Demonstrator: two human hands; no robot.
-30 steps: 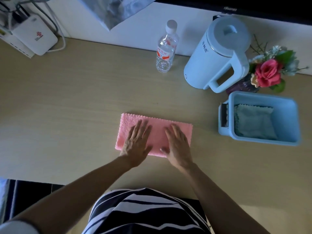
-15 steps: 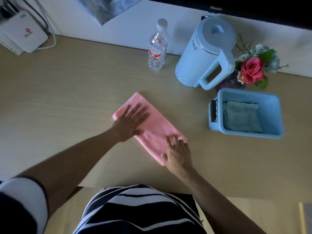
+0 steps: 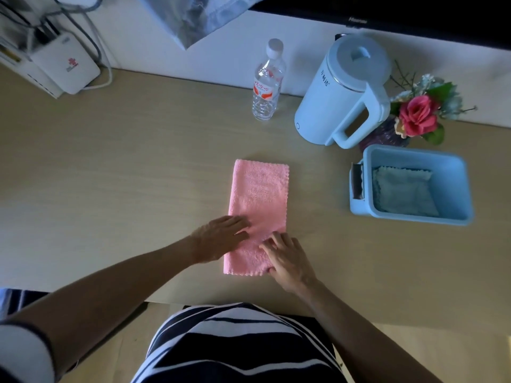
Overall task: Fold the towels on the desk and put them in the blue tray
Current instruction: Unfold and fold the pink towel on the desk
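Observation:
A pink towel [image 3: 260, 200], folded into a long strip, lies on the desk with its length running away from me. My left hand [image 3: 218, 239] rests flat on the strip's near left part, fingers pointing right. On the near right corner sits my right hand [image 3: 287, 258], fingers spread on the cloth. The blue tray [image 3: 459, 189] stands to the right, a folded grey-green towel [image 3: 403, 192] lying flat inside it.
Along the back of the desk stand a clear water bottle [image 3: 266, 84], a pale blue kettle [image 3: 343, 92] and a vase with a pink rose [image 3: 417, 117] just behind the tray. A white router [image 3: 65, 69] with cables is at the far left. The desk's front edge runs just below my hands.
The pink towel has turned from lying sideways, through a diagonal, to lying lengthwise away from me. Both hands have come to its near end.

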